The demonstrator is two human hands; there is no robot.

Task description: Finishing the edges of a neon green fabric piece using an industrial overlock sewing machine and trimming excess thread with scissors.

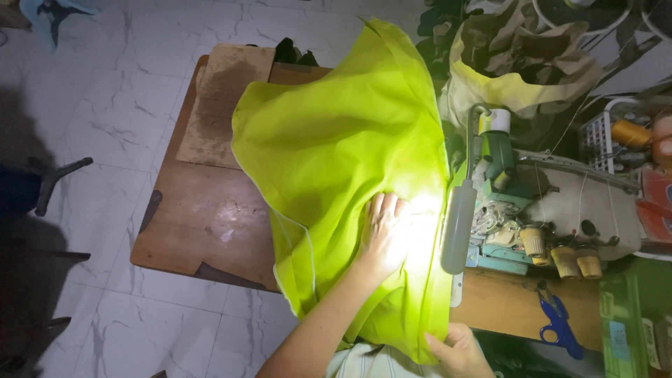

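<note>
The head view is dark outside the pool of lamp light. The lime-green fabric (343, 175) covers the needle area of the sewing machine (560, 210), so the stitching point cannot be seen, and glare bleaches the cloth just right of the left hand (381, 234). The right hand (458, 350) is cut off by the picture's lower edge, and its fingertips are tucked behind the cloth. The things heaped beyond the machine are too dim to tell apart.

The fabric is a large, plain, bright yellow-green sheet, softly creased, with a pale stitched hem along its left edge. It lies over the wooden worktop (203, 217), spreading from the machine's left side across the board and drooping over the near edge toward the person.

The left hand rests flat on the fabric beside the machine, fingers together and stretched out, pressing down and grasping nothing. The right hand's grip is closed on the fabric's lower edge, below the machine's lamp arm (458, 224). Blue scissors (556, 318) lie on the worktop below the machine.
</note>
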